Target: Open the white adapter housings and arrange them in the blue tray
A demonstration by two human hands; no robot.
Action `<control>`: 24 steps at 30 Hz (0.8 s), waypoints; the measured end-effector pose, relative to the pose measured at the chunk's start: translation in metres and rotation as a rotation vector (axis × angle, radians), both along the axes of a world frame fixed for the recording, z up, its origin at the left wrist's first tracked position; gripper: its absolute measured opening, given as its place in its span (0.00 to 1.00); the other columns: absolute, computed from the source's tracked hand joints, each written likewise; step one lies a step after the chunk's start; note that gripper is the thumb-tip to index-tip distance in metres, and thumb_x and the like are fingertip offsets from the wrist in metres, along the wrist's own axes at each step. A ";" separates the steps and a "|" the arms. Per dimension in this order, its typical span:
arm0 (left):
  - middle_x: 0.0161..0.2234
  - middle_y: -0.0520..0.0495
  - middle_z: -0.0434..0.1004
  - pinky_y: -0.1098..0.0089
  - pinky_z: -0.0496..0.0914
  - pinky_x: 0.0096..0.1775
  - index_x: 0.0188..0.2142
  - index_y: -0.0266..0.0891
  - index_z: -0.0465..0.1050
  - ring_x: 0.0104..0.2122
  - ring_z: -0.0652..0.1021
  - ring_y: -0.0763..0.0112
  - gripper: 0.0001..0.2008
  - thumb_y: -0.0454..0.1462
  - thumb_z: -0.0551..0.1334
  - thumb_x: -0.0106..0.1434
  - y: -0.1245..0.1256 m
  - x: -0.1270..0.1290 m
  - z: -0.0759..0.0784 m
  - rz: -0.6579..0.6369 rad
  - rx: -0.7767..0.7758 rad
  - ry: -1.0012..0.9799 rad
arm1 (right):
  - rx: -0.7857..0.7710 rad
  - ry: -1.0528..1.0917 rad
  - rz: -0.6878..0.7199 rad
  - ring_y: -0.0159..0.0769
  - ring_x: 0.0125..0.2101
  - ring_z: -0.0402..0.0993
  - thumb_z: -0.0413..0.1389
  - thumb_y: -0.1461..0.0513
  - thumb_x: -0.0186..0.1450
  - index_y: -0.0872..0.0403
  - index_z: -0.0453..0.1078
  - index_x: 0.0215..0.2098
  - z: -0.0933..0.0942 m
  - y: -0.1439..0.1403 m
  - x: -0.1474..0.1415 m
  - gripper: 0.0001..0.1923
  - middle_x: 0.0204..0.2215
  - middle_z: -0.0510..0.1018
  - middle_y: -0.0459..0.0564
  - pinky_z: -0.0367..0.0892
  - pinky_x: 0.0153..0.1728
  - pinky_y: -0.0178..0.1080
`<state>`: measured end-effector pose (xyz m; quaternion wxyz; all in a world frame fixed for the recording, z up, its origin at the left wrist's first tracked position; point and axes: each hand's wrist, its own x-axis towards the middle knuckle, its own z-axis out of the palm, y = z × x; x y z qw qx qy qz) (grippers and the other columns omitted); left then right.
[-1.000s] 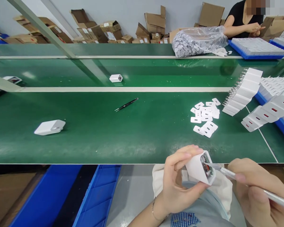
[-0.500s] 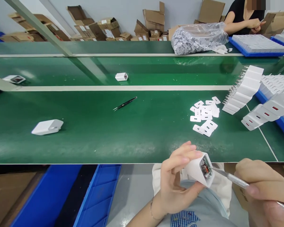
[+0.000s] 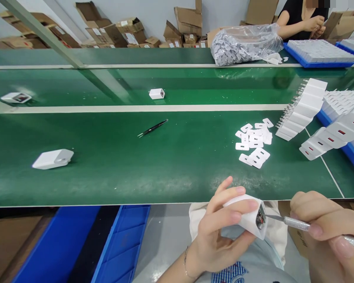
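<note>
I am gripping the open white charger shell (image 3: 244, 215) over my lap in my curled left hand (image 3: 221, 232), while my right hand (image 3: 327, 236), fingers pinched closed, is working the metal scalpel (image 3: 312, 228) tip at its exposed end, cover plates (image 3: 255, 143) unfitted.

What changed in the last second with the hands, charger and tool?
The left hand has turned the white open-ended charger shell so its open end faces more sideways, fingers now over its top. The right hand drew the silver pen-shaped tool back; its tip sits at the opening. Both grips unchanged; the black tweezers stayed put.
</note>
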<state>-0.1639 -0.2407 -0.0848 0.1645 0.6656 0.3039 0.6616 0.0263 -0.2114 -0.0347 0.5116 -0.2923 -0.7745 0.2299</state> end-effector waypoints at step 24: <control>0.49 0.47 0.82 0.55 0.61 0.66 0.60 0.41 0.59 0.60 0.72 0.73 0.35 0.18 0.64 0.56 -0.001 0.000 0.002 0.047 0.013 0.068 | -0.441 0.487 0.236 0.35 0.25 0.66 0.47 0.63 0.71 0.52 0.74 0.38 -0.011 0.000 -0.008 0.13 0.25 0.73 0.48 0.61 0.25 0.39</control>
